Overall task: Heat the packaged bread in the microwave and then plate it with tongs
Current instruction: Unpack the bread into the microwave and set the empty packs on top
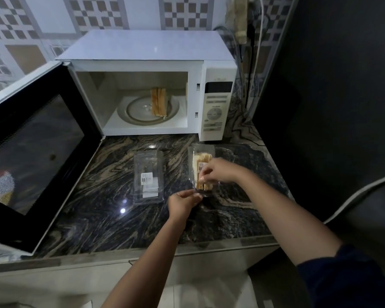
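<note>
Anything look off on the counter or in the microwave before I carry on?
Nothing spilled or damaged. The bread stands on edge, off-centre on the turntable. An empty clear pack lies on the counter, and both hands work on the second pack.

bread (pixel 158 101) in microwave (pixel 152 84), packs (pixel 148 177) before

- White microwave (pixel 218 103) at 12 o'clock on the tabletop, door (pixel 31 152) swung wide open toward 9 o'clock.
- Bread slices (pixel 158 104) standing on edge on the glass turntable (pixel 138 110) inside, right of its centre.
- Clear bread package (pixel 201 170) with barcode label, still filled with pale slices, at centre.
- Empty clear package (pixel 148 176), labelled, lying flat just beside it toward 9 o'clock.
</note>
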`<state>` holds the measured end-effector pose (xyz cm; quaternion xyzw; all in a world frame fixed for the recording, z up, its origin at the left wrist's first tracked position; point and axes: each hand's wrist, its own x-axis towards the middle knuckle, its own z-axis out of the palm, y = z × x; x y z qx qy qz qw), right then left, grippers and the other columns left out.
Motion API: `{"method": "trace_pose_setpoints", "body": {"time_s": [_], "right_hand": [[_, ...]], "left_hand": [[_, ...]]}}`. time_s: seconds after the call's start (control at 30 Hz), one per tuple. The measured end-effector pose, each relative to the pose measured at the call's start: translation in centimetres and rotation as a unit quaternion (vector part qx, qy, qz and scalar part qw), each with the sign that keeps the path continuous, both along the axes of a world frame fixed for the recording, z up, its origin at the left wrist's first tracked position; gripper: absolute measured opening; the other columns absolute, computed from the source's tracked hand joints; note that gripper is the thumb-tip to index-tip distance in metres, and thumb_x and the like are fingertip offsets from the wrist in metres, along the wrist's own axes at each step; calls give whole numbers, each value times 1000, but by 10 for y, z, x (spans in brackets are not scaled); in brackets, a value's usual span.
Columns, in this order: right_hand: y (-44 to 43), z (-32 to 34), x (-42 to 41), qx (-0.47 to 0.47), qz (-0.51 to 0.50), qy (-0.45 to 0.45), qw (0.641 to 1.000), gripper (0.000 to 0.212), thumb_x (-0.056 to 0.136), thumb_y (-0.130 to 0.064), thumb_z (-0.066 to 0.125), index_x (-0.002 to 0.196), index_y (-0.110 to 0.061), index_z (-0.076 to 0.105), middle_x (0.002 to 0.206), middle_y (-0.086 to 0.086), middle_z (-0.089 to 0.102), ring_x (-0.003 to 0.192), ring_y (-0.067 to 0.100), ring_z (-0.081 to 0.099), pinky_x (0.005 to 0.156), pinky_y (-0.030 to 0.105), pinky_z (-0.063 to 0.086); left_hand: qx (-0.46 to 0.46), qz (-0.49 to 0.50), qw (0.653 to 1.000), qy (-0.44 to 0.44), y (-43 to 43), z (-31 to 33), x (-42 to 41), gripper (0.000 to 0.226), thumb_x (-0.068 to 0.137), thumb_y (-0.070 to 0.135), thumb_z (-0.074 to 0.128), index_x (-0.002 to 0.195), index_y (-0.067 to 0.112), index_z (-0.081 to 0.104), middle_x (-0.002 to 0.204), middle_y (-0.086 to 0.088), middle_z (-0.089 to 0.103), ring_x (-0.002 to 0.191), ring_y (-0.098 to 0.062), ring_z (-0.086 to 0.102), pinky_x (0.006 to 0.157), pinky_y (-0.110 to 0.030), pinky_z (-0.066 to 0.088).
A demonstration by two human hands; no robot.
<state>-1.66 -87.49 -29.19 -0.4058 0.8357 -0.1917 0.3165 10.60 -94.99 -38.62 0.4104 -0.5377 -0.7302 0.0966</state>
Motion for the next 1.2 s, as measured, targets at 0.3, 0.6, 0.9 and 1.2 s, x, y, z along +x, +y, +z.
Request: {"method": "trace_pose_setpoints", "body": {"time_s": [0.3, 0.6, 0.9, 1.2], "right_hand": [[-2, 58, -23, -119, -85, 219, 965, 13, 87, -25, 64, 94, -18, 73, 80, -16, 42, 84, 11, 45, 76, 28, 40], [-8, 40, -3, -235, -138, 274, 922, 14, 94, -17, 52, 101, -7, 45, 74, -2, 46, 61, 13, 47, 55, 25, 36], [-29, 16, -2, -19, -252, 23, 967, 70, 89, -39, 61, 140, 2, 36, 145, 17, 40, 130, 30, 44, 96, 30, 40], [-52, 0, 3, -1, -260, -17, 965, 67, 88, -40, 62, 139, -3, 41, 146, 14, 41, 131, 28, 43, 101, 30, 39]], "left_hand": [[1, 0, 1000, -10, 0, 2, 3, 28, 76, 1, 73, 103, -3, 66, 92, -18, 69, 84, -27, 65, 79, -33, 54], [61, 11, 997, -42, 0, 19, 1, 26, 78, -3, 69, 103, -8, 67, 76, -15, 66, 70, -22, 63, 57, -23, 52], [206, 73, 975, -40, -2, 21, -5, 32, 87, -3, 58, 117, -13, 56, 122, -30, 59, 117, -36, 57, 81, -24, 48], [247, 102, 963, 41, 2, 20, -4, 30, 88, -13, 49, 116, -21, 51, 111, -31, 61, 95, -33, 65, 77, -27, 58]]}}
